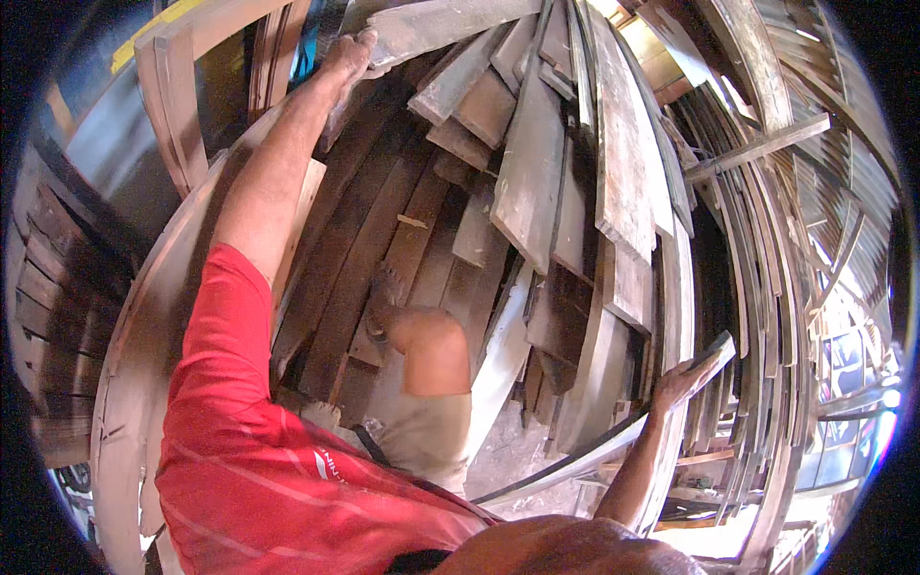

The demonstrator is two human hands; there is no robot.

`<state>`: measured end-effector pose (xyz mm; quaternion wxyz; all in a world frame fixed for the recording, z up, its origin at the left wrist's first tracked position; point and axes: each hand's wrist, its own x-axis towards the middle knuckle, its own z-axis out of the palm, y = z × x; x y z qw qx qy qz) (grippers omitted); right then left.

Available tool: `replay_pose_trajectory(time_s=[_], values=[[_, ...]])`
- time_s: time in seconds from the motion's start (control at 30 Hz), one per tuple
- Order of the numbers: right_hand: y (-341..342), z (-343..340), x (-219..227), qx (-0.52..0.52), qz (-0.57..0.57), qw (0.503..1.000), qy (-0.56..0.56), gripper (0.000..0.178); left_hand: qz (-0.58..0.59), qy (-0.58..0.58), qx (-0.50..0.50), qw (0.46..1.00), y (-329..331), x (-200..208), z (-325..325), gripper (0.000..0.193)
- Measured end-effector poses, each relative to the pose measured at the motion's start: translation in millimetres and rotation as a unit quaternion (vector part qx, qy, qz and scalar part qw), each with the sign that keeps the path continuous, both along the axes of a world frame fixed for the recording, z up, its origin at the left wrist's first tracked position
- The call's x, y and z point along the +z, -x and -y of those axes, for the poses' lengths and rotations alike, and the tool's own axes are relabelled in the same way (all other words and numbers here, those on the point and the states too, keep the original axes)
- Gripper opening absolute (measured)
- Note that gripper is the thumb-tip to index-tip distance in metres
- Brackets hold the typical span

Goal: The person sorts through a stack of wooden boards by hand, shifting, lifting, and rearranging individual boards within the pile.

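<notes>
My left arm, in a red sleeve, reaches far up to the top of the view. There my left hand [351, 57] is closed on the end of a grey, weathered plank [450, 25], which runs off to the right. Lower down at the right, my right hand [675, 383] is closed around the edge of a narrow piece of wood [711, 358]; part of its grip is hidden. Between my hands many loose planks [535, 158] lie overlapping in a stack, their ends pointing toward me.
My bent leg [436, 350] stands among dark boards [369, 249] in the middle. A long, pale board [144, 316] curves along the left side. Wooden posts [171, 105] rise at the upper left. More long timbers [767, 278] are racked at the right, with a crossbar [762, 148] above them.
</notes>
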<state>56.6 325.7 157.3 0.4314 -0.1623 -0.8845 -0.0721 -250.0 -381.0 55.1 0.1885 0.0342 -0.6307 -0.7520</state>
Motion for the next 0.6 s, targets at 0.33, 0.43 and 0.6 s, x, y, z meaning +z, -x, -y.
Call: replay_pose_trajectory(time_s=[0.33, 0.43, 0.6], values=[[-2.3, -16.9, -6.4, 0.012, -0.027, 0.999, -0.034, 0.059, 0.090, 0.231, 0.029, 0.968, -123.6, -70.7, -127.2, 0.060], [0.7, -7.4, -0.2, 0.049, -0.020, 0.997, -0.057, 0.058, 0.116, 0.197, 0.064, 0.971, -172.2, -97.4, -158.5, 0.057], [-6.4, 1.4, 3.6, 0.051, -0.009, 0.997, -0.065, 0.064, 0.122, 0.174, 0.058, 0.975, -274.4, -71.8, -147.9, 0.057]])
